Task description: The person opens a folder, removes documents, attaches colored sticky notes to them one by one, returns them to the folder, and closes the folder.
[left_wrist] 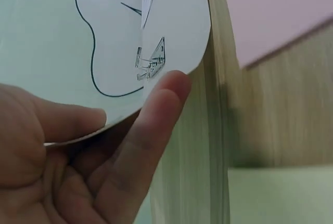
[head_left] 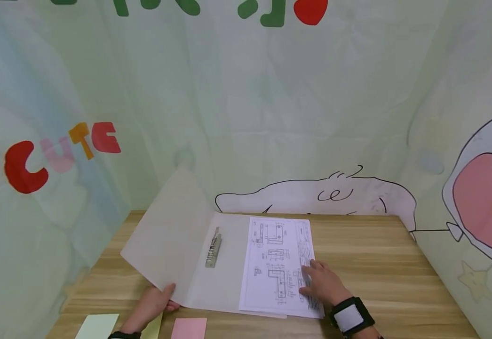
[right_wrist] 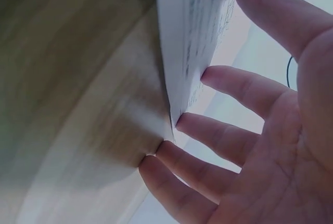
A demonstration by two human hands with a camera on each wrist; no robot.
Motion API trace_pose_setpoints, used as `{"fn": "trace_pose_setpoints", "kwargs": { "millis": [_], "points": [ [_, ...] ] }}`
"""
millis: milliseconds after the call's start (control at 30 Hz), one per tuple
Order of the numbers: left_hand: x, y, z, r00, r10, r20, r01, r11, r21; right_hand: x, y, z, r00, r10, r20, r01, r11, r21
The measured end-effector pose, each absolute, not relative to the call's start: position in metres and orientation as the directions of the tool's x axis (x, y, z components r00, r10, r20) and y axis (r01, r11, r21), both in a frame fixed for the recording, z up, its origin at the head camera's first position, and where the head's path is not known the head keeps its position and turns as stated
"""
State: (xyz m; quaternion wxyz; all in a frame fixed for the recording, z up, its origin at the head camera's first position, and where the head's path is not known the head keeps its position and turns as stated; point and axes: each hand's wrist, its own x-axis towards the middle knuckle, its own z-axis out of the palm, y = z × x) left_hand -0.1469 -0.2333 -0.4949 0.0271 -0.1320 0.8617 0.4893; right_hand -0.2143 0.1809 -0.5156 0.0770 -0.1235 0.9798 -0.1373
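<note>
A pale file folder (head_left: 229,292) lies opened on the table, a metal clip (head_left: 213,249) fixed near its spine. Its left cover (head_left: 170,226) tilts up off the tabletop. My left hand (head_left: 154,301) pinches the lower edge of that cover, thumb on the inner face and fingers beneath, as the left wrist view shows. Printed sheets with technical drawings (head_left: 277,263) lie over the folder's right side, slightly past its edge. My right hand (head_left: 324,285) rests at their right edge with fingers spread; some fingertips touch the paper, others the wood.
Along the front of the wooden table (head_left: 369,263) lie a pale green paper (head_left: 98,326), a yellow-green paper (head_left: 152,328) and a pink paper (head_left: 189,328). A printed cloth backdrop (head_left: 292,108) surrounds the table at the back and sides.
</note>
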Motion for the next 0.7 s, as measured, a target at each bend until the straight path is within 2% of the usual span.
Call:
{"fn": "trace_pose_setpoints", "kwargs": {
  "millis": [233,467,700],
  "points": [
    [-0.148,-0.258,-0.49,-0.954,-0.217,-0.205,-0.288,0.487,0.824,-0.213,0.181,-0.516,-0.958,-0.264,-0.11,-0.223,0.931,-0.288],
    [-0.149,-0.28,-0.49,-0.966,-0.207,-0.155,-0.249,0.585,0.771,-0.212,0.181,-0.516,-0.957,-0.26,-0.129,-0.215,0.933,-0.288],
    [-0.149,-0.295,-0.488,-0.954,-0.235,-0.187,-0.291,0.566,0.771,-0.214,0.182,-0.518,-0.958,-0.254,-0.131,-0.209,0.936,-0.282]
  ]
}}
